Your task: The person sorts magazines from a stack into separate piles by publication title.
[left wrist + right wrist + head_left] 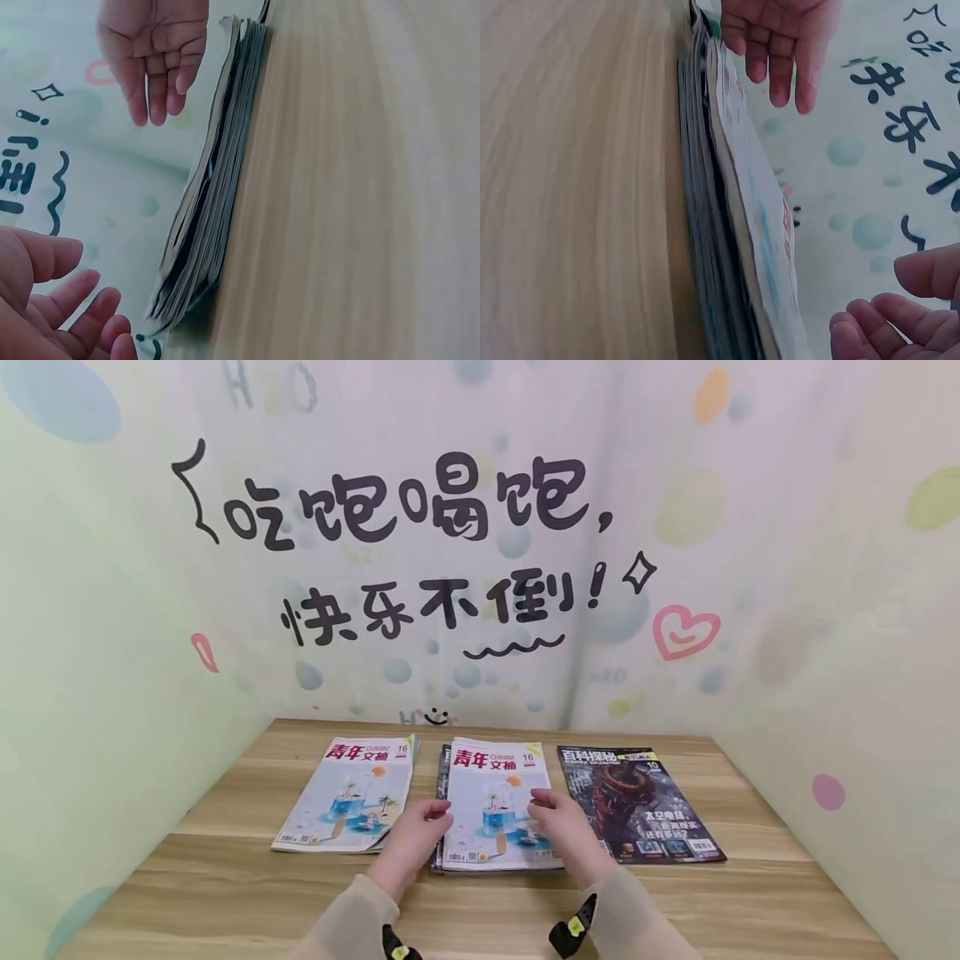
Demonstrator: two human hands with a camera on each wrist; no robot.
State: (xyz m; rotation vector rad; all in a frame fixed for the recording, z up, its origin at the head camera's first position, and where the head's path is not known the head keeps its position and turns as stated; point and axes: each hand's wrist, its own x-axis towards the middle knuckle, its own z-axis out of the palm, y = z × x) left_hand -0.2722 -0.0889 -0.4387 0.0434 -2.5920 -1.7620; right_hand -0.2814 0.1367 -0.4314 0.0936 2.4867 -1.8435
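Note:
In the head view, a white magazine [487, 785] with an ice-pop cover lies on top of a stack of darker magazines, whose edges [217, 187] show in the left wrist view. My left hand [416, 843] is at the left side of this stack, fingers relaxed and holding nothing. Over the right part of the cover is my right hand [570, 831], its fingers loosely bent. Both wrist views show the hands facing each other above the stack, with no grip on it. A matching white magazine [352, 793] lies to the left; a dark science magazine [637, 802] lies to the right.
The magazines lie on a wood-grain table [262, 902]. Behind it stands a pale wall [450, 685] with black lettering and coloured dots. Further pale walls close in the left and right sides.

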